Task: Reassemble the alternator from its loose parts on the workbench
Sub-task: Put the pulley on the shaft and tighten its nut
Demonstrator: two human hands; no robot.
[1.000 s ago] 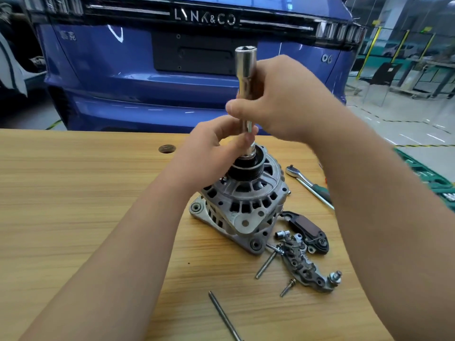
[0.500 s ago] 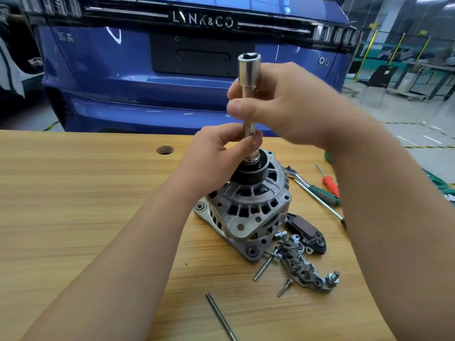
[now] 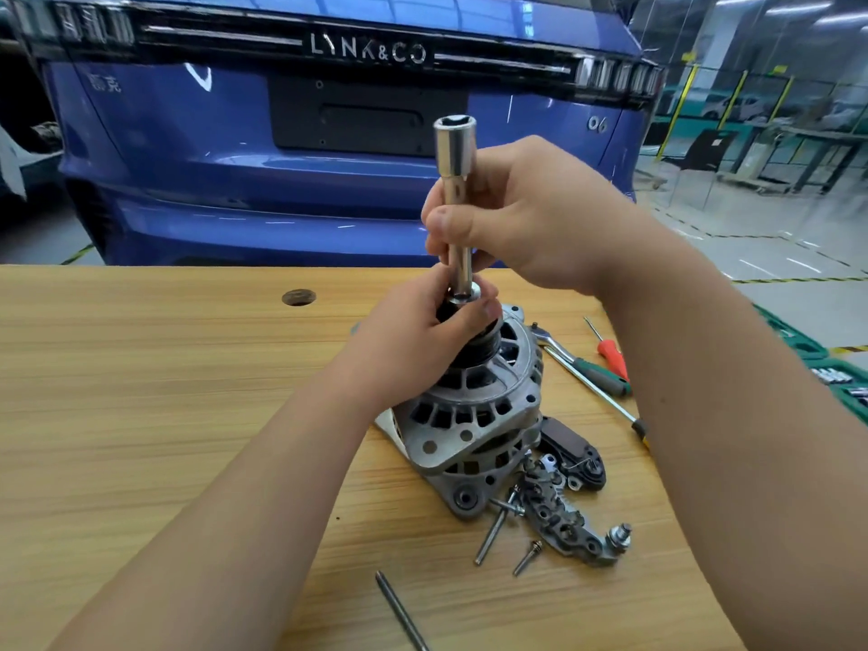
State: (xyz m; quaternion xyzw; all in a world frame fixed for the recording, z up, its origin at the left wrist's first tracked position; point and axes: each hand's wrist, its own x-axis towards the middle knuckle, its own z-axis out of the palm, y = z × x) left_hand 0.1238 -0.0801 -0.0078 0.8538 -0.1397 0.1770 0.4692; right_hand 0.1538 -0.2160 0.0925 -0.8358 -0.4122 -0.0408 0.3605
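Note:
The silver alternator body (image 3: 474,415) stands on the wooden workbench (image 3: 141,392), black pulley (image 3: 488,343) uppermost. My left hand (image 3: 422,335) grips the pulley from the left. A long chrome socket (image 3: 456,195) stands upright on the pulley's centre, and my right hand (image 3: 530,213) pinches its shaft between thumb and fingers. Loose parts lie to the front right: a grey rectifier bracket (image 3: 563,519), a dark regulator piece (image 3: 570,451), two long bolts (image 3: 491,528) and a short screw (image 3: 527,556).
A ratchet handle (image 3: 549,343), a green-handled screwdriver (image 3: 599,375) and a red-handled one (image 3: 610,352) lie right of the alternator. A thin metal rod (image 3: 401,608) lies near the front edge. A blue car stands behind the bench (image 3: 329,133); green trays (image 3: 840,378) sit at right.
My left hand has slid up and closed further round the pulley top. My right hand still holds the socket upright, at much the same height.

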